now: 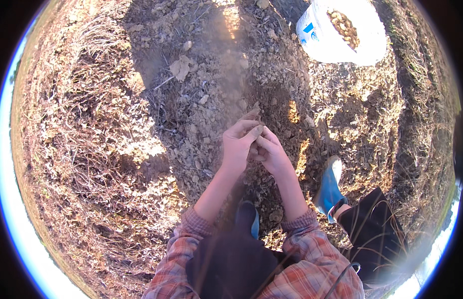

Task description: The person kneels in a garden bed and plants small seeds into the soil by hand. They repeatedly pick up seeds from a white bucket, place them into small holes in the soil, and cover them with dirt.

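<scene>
Both my hands meet low over the loose soil, fingers bent and fingertips touching. My left hand (239, 138) has its thumb and forefinger pinched together, with dirt on the thumb. Against it is my right hand (268, 147), its fingers curled. A small brownish thing, perhaps a dry leaf or root, shows just past the fingertips; which hand holds it, or what lies between the fingers, I cannot tell. At the upper right stands a white plastic bucket (310, 37) with blue print, holding many tan pods that look like peanuts (343, 29).
Crumbly soil with clods (181, 68) runs up the middle. Dry, pulled plants (104, 157) cover the ground on the left. My feet are in blue shoes, one (329, 187) at the right and one (248, 218) below my hands. More dry stalks line the right side.
</scene>
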A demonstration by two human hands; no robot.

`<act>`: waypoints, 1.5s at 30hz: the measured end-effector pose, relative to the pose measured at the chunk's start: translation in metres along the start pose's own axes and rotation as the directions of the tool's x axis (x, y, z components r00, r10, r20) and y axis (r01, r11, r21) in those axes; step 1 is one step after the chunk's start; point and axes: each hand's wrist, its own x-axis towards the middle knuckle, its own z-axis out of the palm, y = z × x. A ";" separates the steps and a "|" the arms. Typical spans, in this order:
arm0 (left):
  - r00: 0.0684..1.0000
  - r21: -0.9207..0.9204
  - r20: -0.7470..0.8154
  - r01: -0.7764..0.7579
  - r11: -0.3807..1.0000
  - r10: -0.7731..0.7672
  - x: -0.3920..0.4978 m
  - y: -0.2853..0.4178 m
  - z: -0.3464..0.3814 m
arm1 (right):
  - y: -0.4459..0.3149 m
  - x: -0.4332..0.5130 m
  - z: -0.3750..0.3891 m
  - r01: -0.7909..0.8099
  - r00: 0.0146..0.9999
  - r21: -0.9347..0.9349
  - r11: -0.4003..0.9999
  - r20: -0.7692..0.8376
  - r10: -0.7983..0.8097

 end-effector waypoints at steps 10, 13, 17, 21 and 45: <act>0.999 -0.198 0.037 0.036 0.980 -0.029 0.024 -0.008 0.009 | -0.014 0.011 -0.020 -0.026 0.999 -0.002 1.000 0.024 0.026; 0.994 -0.353 -0.009 0.097 0.931 -0.107 0.037 -0.008 0.003 | -0.019 0.010 -0.027 -0.075 0.995 0.056 0.996 0.069 0.071; 0.994 -0.232 0.042 0.111 0.967 -0.104 0.057 0.004 -0.005 | -0.052 0.005 -0.037 0.028 0.994 0.003 1.000 -0.104 -0.028; 0.945 0.738 0.181 -0.313 0.597 0.272 0.090 0.001 0.008 | -0.169 0.014 -0.052 0.308 0.767 -0.768 0.561 -0.149 -0.624; 0.783 0.765 0.603 -0.622 0.165 0.155 -0.023 -0.042 -0.038 | -0.052 0.137 -0.080 -0.153 0.988 -0.928 -0.340 -0.138 -0.070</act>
